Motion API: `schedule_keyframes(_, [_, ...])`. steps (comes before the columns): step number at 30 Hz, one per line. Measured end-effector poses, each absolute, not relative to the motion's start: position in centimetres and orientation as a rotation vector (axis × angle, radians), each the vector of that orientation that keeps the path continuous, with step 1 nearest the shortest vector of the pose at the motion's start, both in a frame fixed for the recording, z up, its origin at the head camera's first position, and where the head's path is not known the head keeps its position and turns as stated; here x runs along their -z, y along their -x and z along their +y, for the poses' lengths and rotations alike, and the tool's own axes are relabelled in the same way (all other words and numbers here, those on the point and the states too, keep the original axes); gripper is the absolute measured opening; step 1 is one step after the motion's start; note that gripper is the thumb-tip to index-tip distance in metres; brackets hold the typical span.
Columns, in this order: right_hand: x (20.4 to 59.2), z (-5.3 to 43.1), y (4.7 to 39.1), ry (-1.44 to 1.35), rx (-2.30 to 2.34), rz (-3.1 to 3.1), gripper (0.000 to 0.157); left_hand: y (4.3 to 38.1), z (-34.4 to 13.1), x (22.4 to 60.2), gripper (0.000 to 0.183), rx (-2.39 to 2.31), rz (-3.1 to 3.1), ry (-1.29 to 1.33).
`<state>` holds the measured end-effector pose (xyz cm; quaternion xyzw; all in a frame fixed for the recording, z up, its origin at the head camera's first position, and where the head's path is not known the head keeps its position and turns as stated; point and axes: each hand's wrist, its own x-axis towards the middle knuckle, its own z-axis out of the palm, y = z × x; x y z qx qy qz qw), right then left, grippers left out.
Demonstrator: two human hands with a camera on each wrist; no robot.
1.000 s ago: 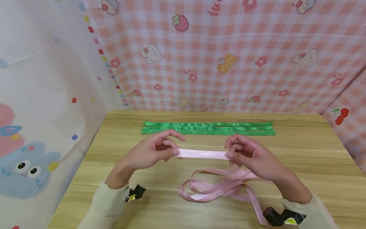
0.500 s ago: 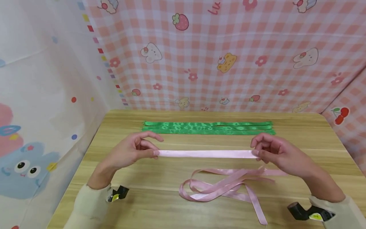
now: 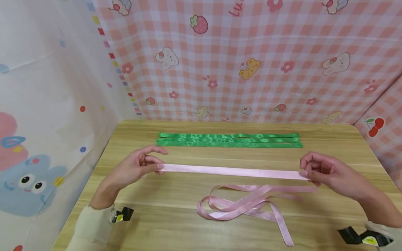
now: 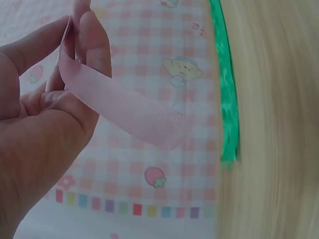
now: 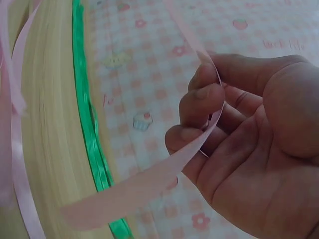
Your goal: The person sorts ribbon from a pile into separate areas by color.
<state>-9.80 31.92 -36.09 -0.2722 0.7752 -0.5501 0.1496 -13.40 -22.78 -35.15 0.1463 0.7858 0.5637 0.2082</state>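
A pale pink satin ribbon (image 3: pixel 232 171) stretches nearly straight between my two hands, above the table. My left hand (image 3: pixel 136 165) pinches it near one end between thumb and fingers. At the other side my right hand (image 3: pixel 329 172) pinches it the same way, slightly lower in the head view. Past the left fingers a short ribbon tail (image 4: pixel 124 107) hangs free in the left wrist view. A longer free tail (image 5: pixel 134 191) droops below the right hand in the right wrist view. Under the stretched ribbon, loose pink ribbons (image 3: pixel 242 207) lie looped on the table.
Several green ribbon strips (image 3: pixel 226 140) lie side by side along the back of the wooden table (image 3: pixel 176 230). A pink checked cloth (image 3: pixel 220 69) hangs behind the table, and a white printed cloth (image 3: pixel 62 90) hangs at the left.
My hands have moved apart, left hand to the left and right hand to the right and a little down. The ribbon span between them has lengthened. Loose and green ribbons stay put.
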Motion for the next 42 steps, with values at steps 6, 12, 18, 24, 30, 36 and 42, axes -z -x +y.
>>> schedule_keyframes(6, [36.7,34.1,9.6,0.724,1.576,2.239,0.016,13.9,-23.8,36.4,0.033,-1.559,2.24,-0.374])
schedule_keyframes(12, [37.6,36.0,9.6,0.572,1.519,2.364,0.009,14.4,-24.8,37.3,0.031,-1.513,2.305,-0.298])
schedule_keyframes(18, [38.9,37.7,9.7,0.503,1.515,2.39,0.01,14.7,-25.7,37.8,0.032,-1.531,2.276,-0.285])
schedule_keyframes(24, [40.2,39.4,9.9,0.574,1.61,2.297,0.016,15.0,-26.5,38.3,0.039,-1.5,2.312,-0.217])
schedule_keyframes(30, [41.8,40.1,10.3,0.535,1.669,2.243,0.017,15.4,-27.4,39.7,0.039,-1.513,2.306,-0.195])
schedule_keyframes(36, [43.4,39.7,11.0,0.22,1.53,2.474,0.006,16.1,-27.8,41.6,0.037,-1.51,2.317,-0.181])
schedule_keyframes(42, [44.4,39.5,12.0,0.073,1.491,2.544,0.014,17.0,-27.9,43.2,0.037,-1.434,2.392,-0.063])
